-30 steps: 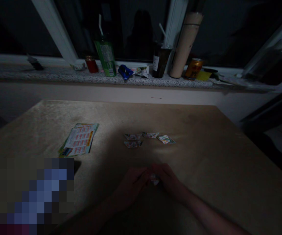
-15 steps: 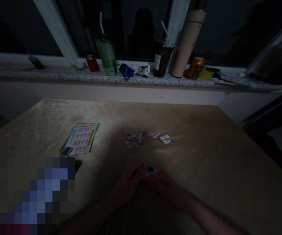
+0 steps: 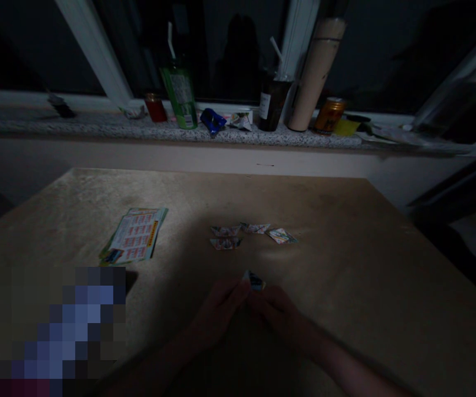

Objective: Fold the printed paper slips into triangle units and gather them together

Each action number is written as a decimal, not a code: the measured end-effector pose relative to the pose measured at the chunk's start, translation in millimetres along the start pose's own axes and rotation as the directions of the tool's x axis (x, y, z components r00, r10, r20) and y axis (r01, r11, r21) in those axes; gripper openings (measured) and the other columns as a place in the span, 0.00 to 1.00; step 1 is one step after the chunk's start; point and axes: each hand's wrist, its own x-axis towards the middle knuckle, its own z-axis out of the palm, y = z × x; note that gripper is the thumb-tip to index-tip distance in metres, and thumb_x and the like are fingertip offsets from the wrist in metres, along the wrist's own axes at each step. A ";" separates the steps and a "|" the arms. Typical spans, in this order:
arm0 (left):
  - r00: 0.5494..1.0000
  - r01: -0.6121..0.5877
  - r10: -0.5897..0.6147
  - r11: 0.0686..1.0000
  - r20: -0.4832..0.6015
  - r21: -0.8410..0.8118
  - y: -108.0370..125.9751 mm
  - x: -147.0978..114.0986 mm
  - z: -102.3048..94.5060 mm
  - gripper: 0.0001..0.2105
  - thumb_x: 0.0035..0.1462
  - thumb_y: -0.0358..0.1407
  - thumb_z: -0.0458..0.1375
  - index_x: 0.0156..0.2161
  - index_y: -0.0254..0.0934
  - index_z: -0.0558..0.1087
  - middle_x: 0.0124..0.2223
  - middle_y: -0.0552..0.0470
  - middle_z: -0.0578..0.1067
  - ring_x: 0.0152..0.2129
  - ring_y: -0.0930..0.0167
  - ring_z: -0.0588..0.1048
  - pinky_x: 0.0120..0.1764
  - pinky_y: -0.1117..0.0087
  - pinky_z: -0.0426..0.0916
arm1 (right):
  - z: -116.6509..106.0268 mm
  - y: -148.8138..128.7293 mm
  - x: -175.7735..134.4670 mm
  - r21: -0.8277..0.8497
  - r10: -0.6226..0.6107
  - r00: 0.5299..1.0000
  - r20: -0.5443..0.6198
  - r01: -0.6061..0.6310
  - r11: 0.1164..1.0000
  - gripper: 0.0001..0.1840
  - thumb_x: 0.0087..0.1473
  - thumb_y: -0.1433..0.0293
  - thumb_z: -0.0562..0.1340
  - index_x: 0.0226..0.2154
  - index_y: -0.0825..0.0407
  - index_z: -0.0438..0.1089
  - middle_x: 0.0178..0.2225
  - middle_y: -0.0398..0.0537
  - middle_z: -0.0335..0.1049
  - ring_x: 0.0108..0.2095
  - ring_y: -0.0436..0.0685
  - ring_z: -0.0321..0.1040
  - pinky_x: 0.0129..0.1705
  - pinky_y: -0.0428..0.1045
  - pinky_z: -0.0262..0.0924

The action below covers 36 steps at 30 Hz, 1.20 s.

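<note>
Between my fingers is a small folded piece of printed paper (image 3: 256, 280), its dark-patterned pointed end showing above the fingertips. My left hand (image 3: 225, 302) pinches it from the left, and my right hand (image 3: 277, 309) grips its lower right side. Both hands are closed and meet low over the table in dim light, so the paper's lower part is hidden. Just beyond them lie several folded paper pieces: two boat-like ones (image 3: 226, 243) stacked front to back, another folded strip (image 3: 255, 227) and a diamond-shaped piece (image 3: 282, 236).
A stack of printed sheets (image 3: 136, 234) lies left on the table (image 3: 329, 204). A pixelated patch covers the lower left. Along the granite windowsill (image 3: 230, 137) stand a green carton (image 3: 182, 96), a dark cup with straw (image 3: 271, 105), a tall flask (image 3: 316, 71) and an orange can (image 3: 329, 114).
The folded paper has tilted up, and more of its pointed end now shows above my fingers. Both hands have shifted slightly around it. The pieces on the table have not moved.
</note>
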 end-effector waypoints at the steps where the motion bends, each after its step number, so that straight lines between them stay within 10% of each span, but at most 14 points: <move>1: 0.999 0.001 -0.001 1.000 0.034 0.004 0.4 -0.6 0.3 0.23 0.56 0.55 0.48 0.23 0.37 0.66 0.24 0.55 0.65 0.26 0.71 0.65 0.32 0.73 0.62 | -0.6 0.6 0.3 0.000 -0.002 1.000 -0.007 0.002 1.000 0.30 0.54 0.45 0.50 0.16 0.51 0.53 0.17 0.37 0.45 0.20 0.47 0.42 0.21 0.45 0.40; 11: 0.964 -0.113 0.106 0.994 0.243 0.014 5.5 3.6 -1.9 0.22 0.60 0.51 0.43 0.24 0.37 0.63 0.23 0.57 0.61 0.23 0.73 0.60 0.28 0.74 0.56 | -1.1 5.4 0.1 -0.062 -0.034 0.959 -0.281 0.017 0.998 0.25 0.54 0.49 0.53 0.24 0.52 0.67 0.25 0.43 0.65 0.29 0.53 0.60 0.33 0.46 0.55; 36: 0.941 -0.124 0.112 0.992 0.318 0.018 11.0 3.6 3.4 0.17 0.57 0.44 0.50 0.22 0.36 0.62 0.20 0.59 0.59 0.18 0.76 0.57 0.22 0.75 0.51 | -3.3 4.6 9.8 -0.029 -0.112 0.971 -0.212 0.109 0.994 0.21 0.58 0.56 0.52 0.20 0.51 0.58 0.20 0.38 0.54 0.23 0.49 0.52 0.26 0.44 0.48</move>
